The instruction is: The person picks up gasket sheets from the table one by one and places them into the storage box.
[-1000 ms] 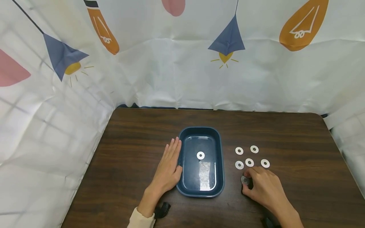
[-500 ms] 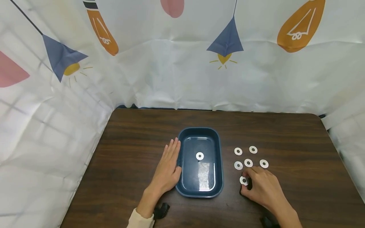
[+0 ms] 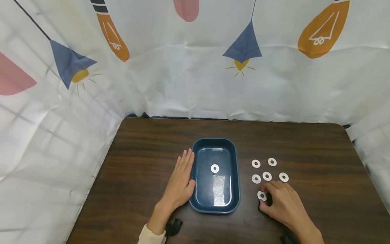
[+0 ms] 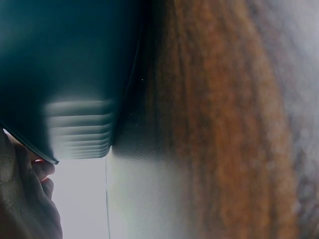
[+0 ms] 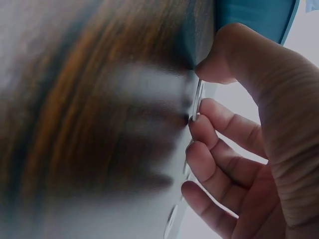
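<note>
A blue rectangular tray (image 3: 201, 203) lies on the table with one flat metal washer (image 3: 214, 168) inside it. My left hand (image 3: 179, 184) rests along the tray's left side, fingers straight; the left wrist view shows the tray's ridged outer wall (image 4: 79, 129) close up. To the right of the tray, my right hand (image 3: 283, 203) has thumb and fingertips at opposite edges of another washer (image 3: 261, 196), pinching it at the tabletop. Seen edge-on in the right wrist view, that washer (image 5: 198, 97) is a thin bright line between thumb and fingers.
Several more washers lie loose just beyond my right hand, among them a near-left washer (image 3: 256, 179) and a right-hand washer (image 3: 284, 177). The dark wooden table (image 3: 146, 145) ends at a white patterned curtain (image 3: 195, 81) behind.
The washer at my right fingertips turned from dull grey to bright white, as its angle to the light shifted. Both hands have stayed almost in place; the head view moved slightly.
</note>
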Available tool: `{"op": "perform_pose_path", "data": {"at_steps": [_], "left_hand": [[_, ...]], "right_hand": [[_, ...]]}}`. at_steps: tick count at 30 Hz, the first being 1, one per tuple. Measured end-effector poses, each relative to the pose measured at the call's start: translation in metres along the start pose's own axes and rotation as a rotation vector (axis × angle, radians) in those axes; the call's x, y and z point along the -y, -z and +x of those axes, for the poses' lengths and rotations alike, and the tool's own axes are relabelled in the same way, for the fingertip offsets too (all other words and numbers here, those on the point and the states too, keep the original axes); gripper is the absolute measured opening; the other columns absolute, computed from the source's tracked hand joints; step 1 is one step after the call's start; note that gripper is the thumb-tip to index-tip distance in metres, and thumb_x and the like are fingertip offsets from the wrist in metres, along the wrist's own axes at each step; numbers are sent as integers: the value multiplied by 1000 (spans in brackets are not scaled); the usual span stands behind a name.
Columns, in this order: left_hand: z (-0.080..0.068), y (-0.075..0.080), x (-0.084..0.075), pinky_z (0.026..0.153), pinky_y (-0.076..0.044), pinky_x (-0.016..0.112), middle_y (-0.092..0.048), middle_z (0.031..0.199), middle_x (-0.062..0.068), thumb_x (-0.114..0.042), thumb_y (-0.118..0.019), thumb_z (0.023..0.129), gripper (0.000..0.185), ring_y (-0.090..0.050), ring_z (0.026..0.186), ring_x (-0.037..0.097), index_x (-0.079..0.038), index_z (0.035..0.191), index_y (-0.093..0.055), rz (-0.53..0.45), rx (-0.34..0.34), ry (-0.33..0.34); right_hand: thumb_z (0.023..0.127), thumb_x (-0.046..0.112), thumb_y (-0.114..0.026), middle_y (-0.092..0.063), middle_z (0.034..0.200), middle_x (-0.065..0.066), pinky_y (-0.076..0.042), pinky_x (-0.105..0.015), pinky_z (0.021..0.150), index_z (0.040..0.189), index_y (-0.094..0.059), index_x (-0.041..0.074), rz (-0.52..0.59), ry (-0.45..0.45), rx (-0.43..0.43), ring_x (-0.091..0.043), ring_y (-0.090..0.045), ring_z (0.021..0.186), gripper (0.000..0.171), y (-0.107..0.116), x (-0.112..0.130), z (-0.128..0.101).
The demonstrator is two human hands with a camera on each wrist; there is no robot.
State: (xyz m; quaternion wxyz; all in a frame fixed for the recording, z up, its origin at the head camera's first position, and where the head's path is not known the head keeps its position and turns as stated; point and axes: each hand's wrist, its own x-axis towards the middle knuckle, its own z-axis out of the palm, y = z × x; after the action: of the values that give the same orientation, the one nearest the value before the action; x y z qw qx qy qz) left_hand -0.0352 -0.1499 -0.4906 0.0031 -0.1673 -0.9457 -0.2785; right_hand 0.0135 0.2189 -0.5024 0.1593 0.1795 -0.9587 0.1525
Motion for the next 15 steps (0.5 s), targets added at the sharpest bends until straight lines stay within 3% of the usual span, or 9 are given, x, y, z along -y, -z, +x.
{"op": "perform_pose_path", "data": {"at_steps": [10,15], "left_hand": [[-1,0,0,134,9,23,-16,180,5,-12,-56,94,87,-9,169,22,-14,171,-15,16,-31,-27],[-1,0,0,138,0,33,-17,180,6,-12,-56,94,87,-9,169,22,-13,171,-16,19,-42,-32]], "right_hand": [[60,23,-87,-63,79,16,-53,-39,75,82,-66,24,75,67,-17,-11,-61,81,30,-6,-3,2],[60,24,-86,-64,78,14,-51,-40,76,81,-66,23,67,90,-28,-11,-60,80,29,-7,-3,3]]}}
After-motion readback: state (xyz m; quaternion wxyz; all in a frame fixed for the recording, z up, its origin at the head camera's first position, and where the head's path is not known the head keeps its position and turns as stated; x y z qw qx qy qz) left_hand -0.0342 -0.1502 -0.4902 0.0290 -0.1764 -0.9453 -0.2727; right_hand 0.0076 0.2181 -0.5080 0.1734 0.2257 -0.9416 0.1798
